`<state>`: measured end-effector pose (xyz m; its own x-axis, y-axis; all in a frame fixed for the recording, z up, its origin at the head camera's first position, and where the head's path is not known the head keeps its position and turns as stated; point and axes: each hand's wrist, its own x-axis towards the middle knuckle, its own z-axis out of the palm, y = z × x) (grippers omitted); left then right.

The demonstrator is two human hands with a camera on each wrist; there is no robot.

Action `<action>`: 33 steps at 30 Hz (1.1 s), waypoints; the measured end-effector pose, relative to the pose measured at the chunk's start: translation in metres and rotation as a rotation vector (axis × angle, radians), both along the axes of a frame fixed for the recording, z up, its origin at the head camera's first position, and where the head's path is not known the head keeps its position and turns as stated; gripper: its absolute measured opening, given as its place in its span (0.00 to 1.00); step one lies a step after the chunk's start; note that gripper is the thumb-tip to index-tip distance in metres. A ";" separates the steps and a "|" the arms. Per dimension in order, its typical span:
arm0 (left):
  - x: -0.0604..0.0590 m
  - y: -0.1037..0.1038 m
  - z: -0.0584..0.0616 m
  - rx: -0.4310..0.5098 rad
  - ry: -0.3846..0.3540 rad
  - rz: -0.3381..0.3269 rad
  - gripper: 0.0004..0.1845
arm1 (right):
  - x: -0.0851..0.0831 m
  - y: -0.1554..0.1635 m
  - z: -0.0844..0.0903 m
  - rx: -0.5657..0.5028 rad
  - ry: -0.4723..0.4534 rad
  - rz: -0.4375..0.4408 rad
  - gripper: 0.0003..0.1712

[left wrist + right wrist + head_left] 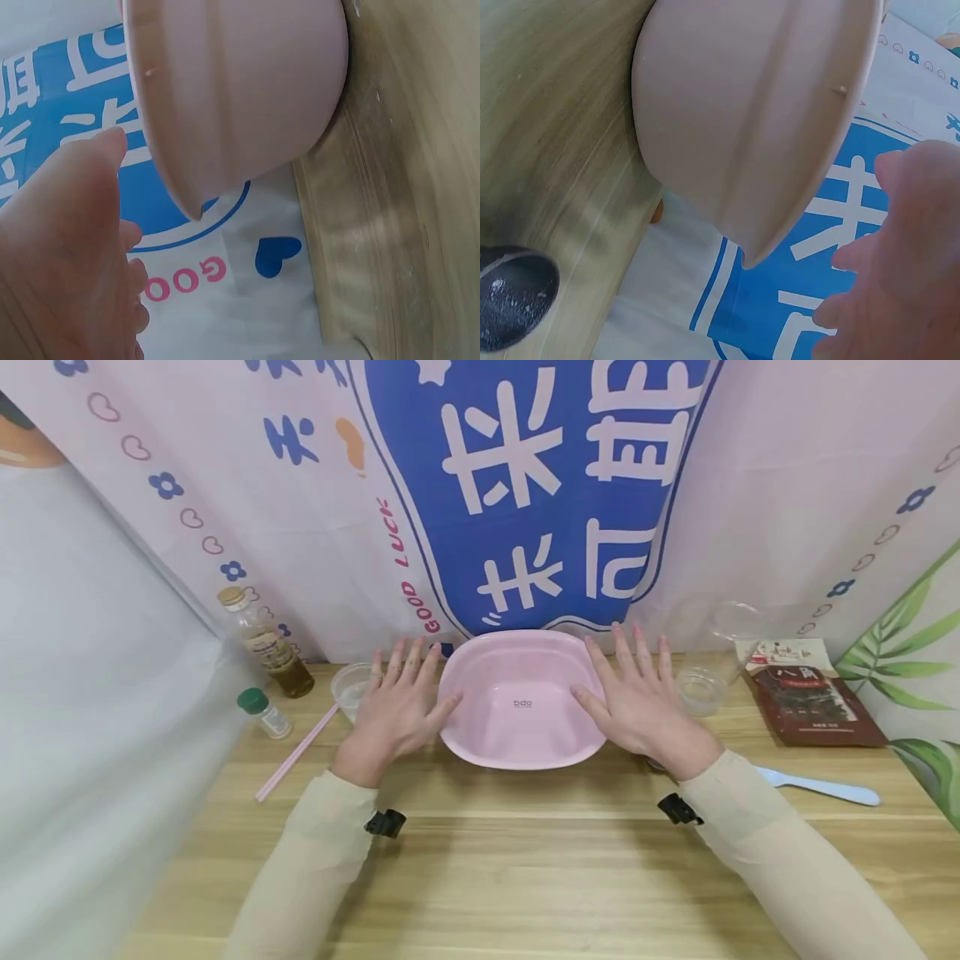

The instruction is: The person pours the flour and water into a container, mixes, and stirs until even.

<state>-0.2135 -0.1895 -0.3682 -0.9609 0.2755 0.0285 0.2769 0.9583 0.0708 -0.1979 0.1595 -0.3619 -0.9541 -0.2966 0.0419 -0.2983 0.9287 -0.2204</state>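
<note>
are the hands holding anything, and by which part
Nothing is gripped. Both hands, left and right, lie open with straight fingers beside the pink basin, at its side rims.

dark round obj (510,304) cut off at frame edge, unidentifiable | pouch (813,697) text too small to read

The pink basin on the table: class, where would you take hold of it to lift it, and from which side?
Grip the pink basin by its flared rim, at the left and right edges, one hand per side. The wrist views show the rim jutting out over a smooth, sloping wall, so fingers can likely hook under it. The left hand and right hand already flank it, fingers straight.
</note>
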 end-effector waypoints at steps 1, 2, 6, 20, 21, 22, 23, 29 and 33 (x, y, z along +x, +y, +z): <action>0.001 -0.002 0.000 -0.002 0.002 0.000 0.48 | 0.000 0.000 0.000 -0.004 -0.001 0.003 0.47; 0.002 -0.005 0.001 -0.003 0.004 0.002 0.48 | 0.001 0.001 0.000 -0.007 0.000 0.005 0.47; 0.003 -0.012 0.004 -0.005 0.019 0.000 0.48 | 0.003 0.005 0.001 -0.030 0.002 0.009 0.47; 0.012 -0.033 0.001 0.018 0.025 0.020 0.47 | 0.005 0.018 -0.007 -0.095 0.038 0.050 0.45; 0.012 -0.035 0.000 0.020 0.027 0.020 0.47 | 0.004 0.019 -0.007 -0.102 0.036 0.051 0.45; 0.012 -0.037 -0.001 0.020 0.024 0.022 0.47 | 0.004 0.020 -0.008 -0.109 0.031 0.051 0.45; 0.012 -0.039 -0.002 0.025 0.020 0.025 0.47 | 0.004 0.021 -0.008 -0.118 0.026 0.053 0.45; 0.013 -0.054 -0.006 0.027 0.030 0.051 0.49 | 0.003 0.028 -0.011 -0.194 -0.001 0.073 0.45; 0.011 -0.061 -0.007 0.038 0.041 0.063 0.51 | 0.003 0.034 -0.013 -0.273 0.000 0.087 0.44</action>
<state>-0.2022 -0.2509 -0.3752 -0.9740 0.2129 0.0774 0.2199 0.9707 0.0970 -0.1953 0.1939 -0.3752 -0.9255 -0.3553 0.1312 -0.3744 0.8057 -0.4591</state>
